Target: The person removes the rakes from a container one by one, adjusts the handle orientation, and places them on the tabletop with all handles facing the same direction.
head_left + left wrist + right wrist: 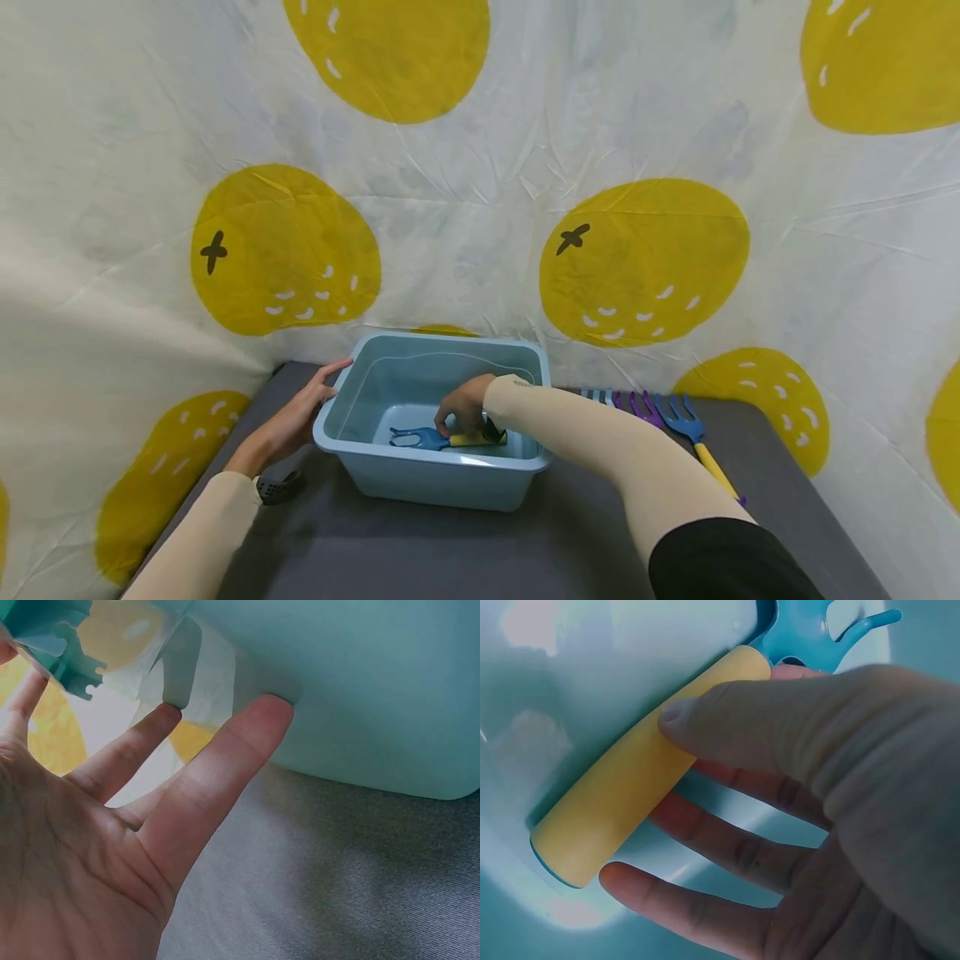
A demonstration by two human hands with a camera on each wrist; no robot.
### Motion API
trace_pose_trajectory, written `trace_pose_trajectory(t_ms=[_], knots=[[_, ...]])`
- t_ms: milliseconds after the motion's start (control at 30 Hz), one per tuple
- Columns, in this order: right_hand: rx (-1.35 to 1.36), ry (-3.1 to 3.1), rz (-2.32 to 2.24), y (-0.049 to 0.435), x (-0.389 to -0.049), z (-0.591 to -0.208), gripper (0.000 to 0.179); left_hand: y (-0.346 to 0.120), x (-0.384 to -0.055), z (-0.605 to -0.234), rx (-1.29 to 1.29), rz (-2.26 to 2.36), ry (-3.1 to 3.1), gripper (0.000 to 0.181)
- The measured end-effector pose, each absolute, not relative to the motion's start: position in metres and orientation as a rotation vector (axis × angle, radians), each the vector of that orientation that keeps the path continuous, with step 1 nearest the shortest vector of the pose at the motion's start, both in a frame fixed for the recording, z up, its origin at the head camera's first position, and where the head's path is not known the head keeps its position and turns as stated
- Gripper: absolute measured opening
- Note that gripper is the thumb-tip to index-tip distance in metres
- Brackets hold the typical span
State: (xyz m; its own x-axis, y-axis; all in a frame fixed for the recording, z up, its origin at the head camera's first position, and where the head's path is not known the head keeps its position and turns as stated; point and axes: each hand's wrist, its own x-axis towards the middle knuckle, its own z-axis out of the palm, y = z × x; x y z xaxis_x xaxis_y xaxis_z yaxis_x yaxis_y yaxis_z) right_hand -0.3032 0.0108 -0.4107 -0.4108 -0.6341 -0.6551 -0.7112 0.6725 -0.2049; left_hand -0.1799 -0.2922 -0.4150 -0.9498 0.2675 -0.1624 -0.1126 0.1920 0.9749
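Toward the front edge of the pale-blue plastic tub (435, 483), low inside, is a blue-pronged garden fork (433, 440), its yellow handle (630, 780) pinched loosely between thumb and fingers of the right hand (463, 404); the left hand (296, 417) spreads almost straight fingers against the tub's left side. Laying the fork down or taking it up seems in hand; next calls for clean release or firmer grip
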Motion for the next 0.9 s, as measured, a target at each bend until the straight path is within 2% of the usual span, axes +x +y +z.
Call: trace_pose_trajectory(t_ms=[200,333,500,900], knots=[[-0.969,2.152,0.068,0.013,-0.303,-0.416,0.04,-0.29,-0.179,-0.418,0.121,1.796,2.219,0.058],[-1.018,2.159,0.101,0.013,-0.304,-0.412,0.041,-0.291,-0.177,-0.417,0.137,1.79,2.226,0.06],[-1.104,2.194,0.169,0.013,-0.307,-0.395,0.039,-0.291,-0.177,-0.414,0.147,1.813,2.203,0.061],[-1.033,2.264,-0.007,0.028,-0.303,-0.345,0.037,-0.292,-0.179,-0.415,0.116,1.805,2.201,0.061]])
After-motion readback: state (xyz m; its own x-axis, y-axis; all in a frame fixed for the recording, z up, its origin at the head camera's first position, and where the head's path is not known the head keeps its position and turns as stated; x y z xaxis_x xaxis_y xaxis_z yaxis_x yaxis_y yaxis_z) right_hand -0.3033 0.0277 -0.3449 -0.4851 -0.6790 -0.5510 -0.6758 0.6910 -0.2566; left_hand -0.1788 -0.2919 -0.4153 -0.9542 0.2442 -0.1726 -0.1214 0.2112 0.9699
